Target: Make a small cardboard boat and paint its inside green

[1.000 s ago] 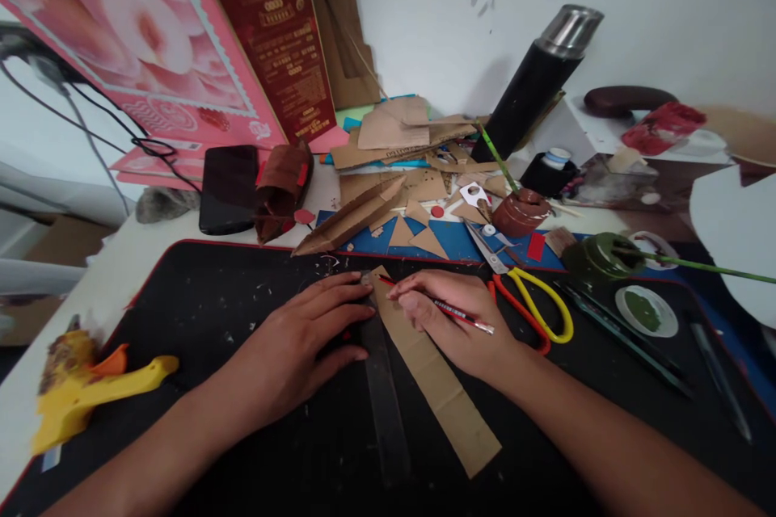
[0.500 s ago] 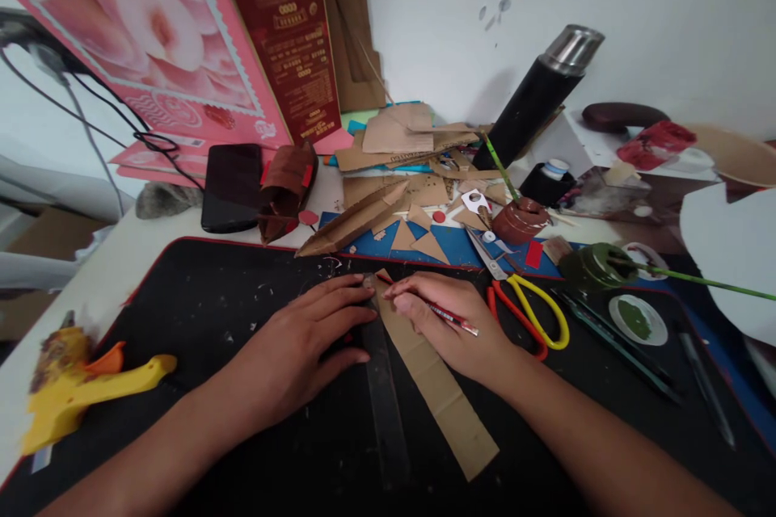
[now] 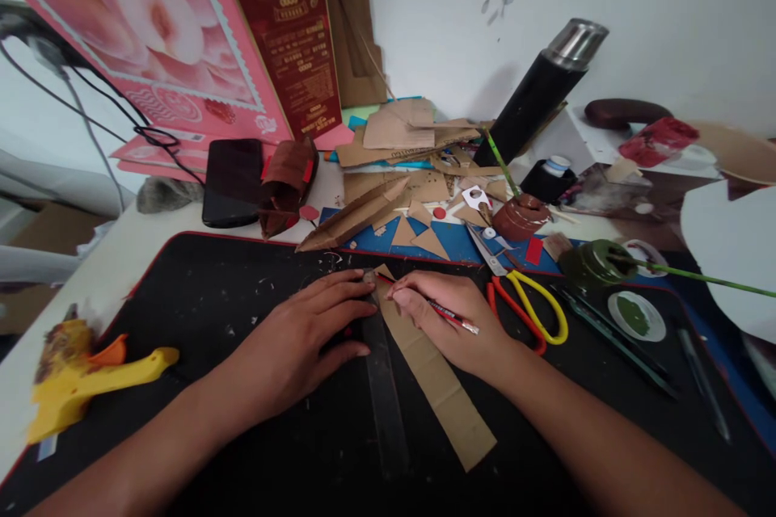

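My left hand (image 3: 312, 331) lies with its fingers stretched out, their tips pressing on the upper part of a clear ruler (image 3: 386, 412). The ruler runs down the black mat beside a long strip of brown cardboard (image 3: 452, 396). In my right hand (image 3: 457, 311) is a red and black pencil (image 3: 452, 315), pinched between the fingers. Its tip points toward the upper end of the strip, near the ruler's edge; whether it touches the cardboard I cannot tell. Part of the strip is covered by the right hand. Scissors (image 3: 527, 307) with red and yellow handles lie right of that hand.
A yellow glue gun (image 3: 100, 388) lies at the left. Along the back are a black phone (image 3: 232, 182), a brown cardboard model (image 3: 289, 178), cardboard scraps (image 3: 400, 129) and a black flask (image 3: 530, 101). Paint jars (image 3: 597, 261) and pens (image 3: 703, 384) are at the right.
The view has shifted slightly. Both hands, the ruler and the cardboard strip stay in nearly the same place; the pencil is still in the right hand.
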{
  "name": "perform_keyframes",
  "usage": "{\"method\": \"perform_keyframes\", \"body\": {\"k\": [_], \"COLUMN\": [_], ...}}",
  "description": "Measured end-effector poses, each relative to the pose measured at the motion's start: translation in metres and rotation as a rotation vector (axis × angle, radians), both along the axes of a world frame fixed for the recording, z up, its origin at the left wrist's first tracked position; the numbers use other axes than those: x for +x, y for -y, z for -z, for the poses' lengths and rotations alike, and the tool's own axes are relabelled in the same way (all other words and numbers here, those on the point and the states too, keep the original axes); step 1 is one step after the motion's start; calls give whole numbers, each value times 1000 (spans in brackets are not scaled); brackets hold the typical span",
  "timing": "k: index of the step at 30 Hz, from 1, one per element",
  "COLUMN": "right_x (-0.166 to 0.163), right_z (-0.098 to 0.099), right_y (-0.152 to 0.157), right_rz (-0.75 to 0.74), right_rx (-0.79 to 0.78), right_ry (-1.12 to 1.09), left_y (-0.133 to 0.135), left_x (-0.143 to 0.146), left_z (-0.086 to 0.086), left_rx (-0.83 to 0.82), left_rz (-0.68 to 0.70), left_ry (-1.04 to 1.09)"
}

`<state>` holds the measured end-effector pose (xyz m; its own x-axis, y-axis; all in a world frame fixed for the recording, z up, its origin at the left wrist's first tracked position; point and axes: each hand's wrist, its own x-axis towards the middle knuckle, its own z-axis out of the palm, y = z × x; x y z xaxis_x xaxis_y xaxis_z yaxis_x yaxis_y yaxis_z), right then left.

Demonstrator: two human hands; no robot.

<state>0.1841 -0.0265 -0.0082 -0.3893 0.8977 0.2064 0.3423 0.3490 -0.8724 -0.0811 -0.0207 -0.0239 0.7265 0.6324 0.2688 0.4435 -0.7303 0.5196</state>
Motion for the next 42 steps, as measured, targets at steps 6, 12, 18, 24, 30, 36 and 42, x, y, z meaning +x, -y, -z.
{"method": "perform_keyframes", "body": {"k": [6, 12, 18, 24, 30, 36, 42], "right_x": [2, 5, 5, 4, 3, 3, 3], "right_z": [-1, -1, -3, -5, -4, -5, -7], "right_y": [2, 5, 8, 11, 12, 13, 15], "right_rz": [-8, -14, -7, -11, -16, -20, -18], "right_rx": [30, 56, 50, 53, 43, 32, -4], "right_ry": [42, 38, 18, -30, -59, -57, -55], "left_y": [0, 0, 0, 0, 0, 0, 1], "left_x": [0, 0, 0, 0, -1, -1, -1], "left_z": [-1, -2, -1, 0, 1, 0, -1], "left_rx": [-5, -6, 4, -2, -17, -38, -50], "left_rz": [-1, 0, 3, 2, -4, -9, -9], "left_ry": [10, -16, -22, -18, -11, -14, -14]}}
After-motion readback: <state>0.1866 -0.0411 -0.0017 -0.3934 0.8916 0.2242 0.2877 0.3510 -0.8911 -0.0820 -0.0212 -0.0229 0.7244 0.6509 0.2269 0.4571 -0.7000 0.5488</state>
